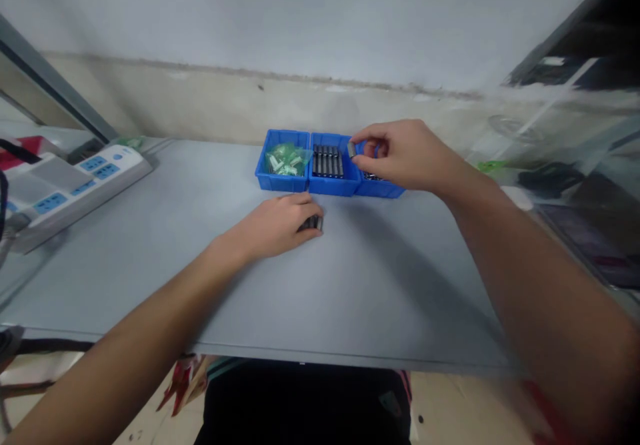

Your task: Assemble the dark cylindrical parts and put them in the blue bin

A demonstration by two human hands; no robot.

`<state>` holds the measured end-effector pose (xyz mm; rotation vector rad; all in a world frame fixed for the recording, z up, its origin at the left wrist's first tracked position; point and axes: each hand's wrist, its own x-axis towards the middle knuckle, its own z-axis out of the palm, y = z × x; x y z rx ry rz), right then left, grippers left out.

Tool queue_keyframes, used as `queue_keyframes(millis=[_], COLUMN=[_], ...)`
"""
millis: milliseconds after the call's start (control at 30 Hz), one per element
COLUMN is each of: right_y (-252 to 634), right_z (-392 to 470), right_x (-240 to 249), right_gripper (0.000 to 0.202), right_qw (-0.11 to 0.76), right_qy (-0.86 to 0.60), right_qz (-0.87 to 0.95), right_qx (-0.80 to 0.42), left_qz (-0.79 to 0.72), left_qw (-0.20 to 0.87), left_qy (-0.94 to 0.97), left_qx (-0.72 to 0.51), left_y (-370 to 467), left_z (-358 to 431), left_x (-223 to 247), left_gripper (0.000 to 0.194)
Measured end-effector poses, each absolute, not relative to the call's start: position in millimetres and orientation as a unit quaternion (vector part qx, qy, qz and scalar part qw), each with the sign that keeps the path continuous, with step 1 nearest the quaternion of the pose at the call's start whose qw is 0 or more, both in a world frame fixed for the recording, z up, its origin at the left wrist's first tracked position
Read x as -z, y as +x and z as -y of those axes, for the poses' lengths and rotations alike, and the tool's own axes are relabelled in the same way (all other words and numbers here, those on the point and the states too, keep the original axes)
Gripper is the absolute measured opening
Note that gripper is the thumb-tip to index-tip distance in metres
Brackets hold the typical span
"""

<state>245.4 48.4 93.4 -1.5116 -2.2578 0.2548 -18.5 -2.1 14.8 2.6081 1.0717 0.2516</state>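
My left hand (287, 225) rests on the grey table in front of the bins, its fingers closed around small dark metal pieces (314, 223). Above the right side of the middle blue bin (333, 187), my right hand (400, 155) pinches a small grey metal piece (351, 149) between thumb and finger. Dark metal parts (327, 162) stand in rows in that middle bin. The left blue bin (281, 183) holds a green plastic bag (286, 159) with white pieces. Small shiny parts lie in the right blue bin (383, 189), partly hidden under my right hand.
A white power strip (85, 185) with a cable lies at the left of the table (200, 185). A wall (200, 98) runs behind the bins. On the right are a dark flat object (590, 245) and some clear plastic, both blurred.
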Motion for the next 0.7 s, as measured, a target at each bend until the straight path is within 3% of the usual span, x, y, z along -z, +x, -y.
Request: queue_keyframes(millis=[133, 267, 700], right_y=[238, 227, 216], right_z=[-100, -133, -154], right_x=[-92, -83, -59], right_gripper=[0.047, 0.041, 0.027], right_qw=[0.017, -0.086, -0.061], right_qy=[-0.554, -0.561, -0.614], right_qz=[0.831, 0.82, 0.785], right_qx=[0.043, 0.073, 0.054], left_qz=[-0.38, -0.374, -0.368], left_qw=[0.154, 0.157, 0.143], left_qy=[0.908, 0.91, 0.914], left_qx=[-0.082, -0.086, -0.089], left_y=[-19, -19, -17], left_z=[3, 3, 5], left_x=[-14, -13, -15], left_gripper=[0.025, 0.025, 0.022])
